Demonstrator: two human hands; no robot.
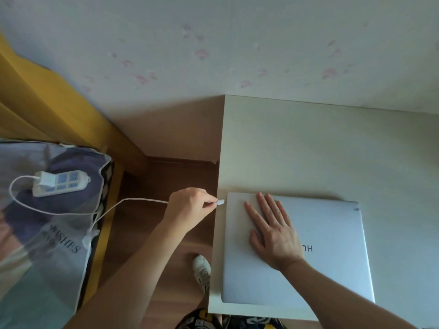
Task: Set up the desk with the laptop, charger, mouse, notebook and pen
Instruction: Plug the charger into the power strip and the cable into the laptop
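A closed silver laptop [332, 252] lies on the white desk [308, 148] near its front left corner. My right hand [270, 231] rests flat on the lid, fingers spread. My left hand [190, 205] pinches the plug [220, 202] of the white charger cable [133, 201] just left of the laptop's left edge, a small gap apart. The cable runs left to a white charger brick [46, 179] plugged into a power strip [63, 182] on the bed. Mouse, notebook and pen are not in view.
A bed with a purple and grey quilt [35, 233] and a yellow frame stands at the left. Brown wooden floor [166, 176] lies between bed and desk. A white shoe [202, 269] shows by the desk's left edge. A wall with pink petals rises behind.
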